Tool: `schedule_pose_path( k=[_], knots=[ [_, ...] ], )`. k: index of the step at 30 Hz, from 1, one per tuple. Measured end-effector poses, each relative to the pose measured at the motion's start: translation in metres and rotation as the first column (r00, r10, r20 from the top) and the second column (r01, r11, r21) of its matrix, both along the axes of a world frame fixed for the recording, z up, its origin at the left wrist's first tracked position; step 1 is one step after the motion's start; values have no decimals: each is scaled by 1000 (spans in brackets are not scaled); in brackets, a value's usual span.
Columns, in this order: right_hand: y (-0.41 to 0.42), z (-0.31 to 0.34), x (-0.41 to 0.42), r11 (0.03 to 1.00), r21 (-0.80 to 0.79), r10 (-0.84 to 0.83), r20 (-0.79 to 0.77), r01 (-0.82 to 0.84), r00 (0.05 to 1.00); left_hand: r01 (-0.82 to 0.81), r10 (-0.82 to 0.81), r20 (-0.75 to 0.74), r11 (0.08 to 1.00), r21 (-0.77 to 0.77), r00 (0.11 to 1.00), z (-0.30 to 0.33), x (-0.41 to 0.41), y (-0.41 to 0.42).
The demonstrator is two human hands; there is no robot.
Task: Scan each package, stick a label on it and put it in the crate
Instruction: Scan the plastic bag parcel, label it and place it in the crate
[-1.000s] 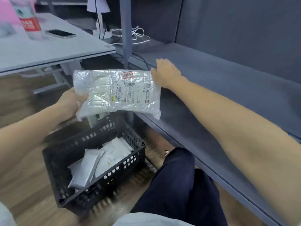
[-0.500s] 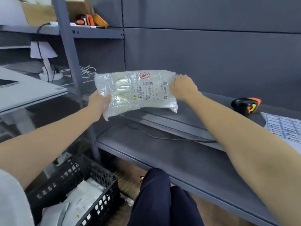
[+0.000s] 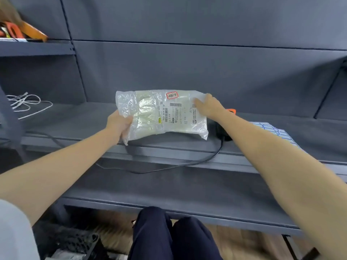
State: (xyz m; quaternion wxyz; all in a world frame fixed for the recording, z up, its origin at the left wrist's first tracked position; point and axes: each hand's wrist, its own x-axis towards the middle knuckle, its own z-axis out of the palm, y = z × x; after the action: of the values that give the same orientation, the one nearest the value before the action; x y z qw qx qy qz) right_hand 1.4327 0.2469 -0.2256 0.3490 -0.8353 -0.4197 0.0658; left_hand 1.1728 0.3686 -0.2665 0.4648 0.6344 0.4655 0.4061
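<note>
The left hand grips the package at its 9 o'clock edge, and the right hand pinches the 3 o'clock edge. The package is up over the shelf. It looks light, soft and slippery, so holding both ends seems best. The crate peeks in at 7 o'clock. The label sheet lies at 3 o'clock. The scanner sits just behind the package, its cord trailing in the way.

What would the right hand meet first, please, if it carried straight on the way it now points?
Probably the grey back wall behind the shelf; the right hand points up and away past the package corner it holds, though depth is unclear.
</note>
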Motion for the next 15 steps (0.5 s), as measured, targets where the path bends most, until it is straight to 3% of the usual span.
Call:
schedule_pose_path(
  k=[4, 6, 8, 11, 15],
  knots=[
    [-9, 0, 15, 992, 125, 11, -305, 29, 952, 75, -75, 21, 996, -46, 997, -1, 19, 1],
    [-13, -2, 22, 978, 200, 18, -383, 63, 924, 75, -77, -29, 995, -61, 997, 0, 27, -2],
    [-15, -3, 26, 956, 287, 78, -459, 64, 885, 63, -60, 44, 995, -71, 997, -4, 32, 1],
    [-15, -6, 25, 910, 406, 154, -513, 82, 844, -8, 15, 170, 999, -42, 985, -10, 38, 1],
    [-14, -11, 16, 780, 602, 209, -508, 171, 836, -143, 151, 277, 989, -49, 949, -12, 49, -1]
  ],
)
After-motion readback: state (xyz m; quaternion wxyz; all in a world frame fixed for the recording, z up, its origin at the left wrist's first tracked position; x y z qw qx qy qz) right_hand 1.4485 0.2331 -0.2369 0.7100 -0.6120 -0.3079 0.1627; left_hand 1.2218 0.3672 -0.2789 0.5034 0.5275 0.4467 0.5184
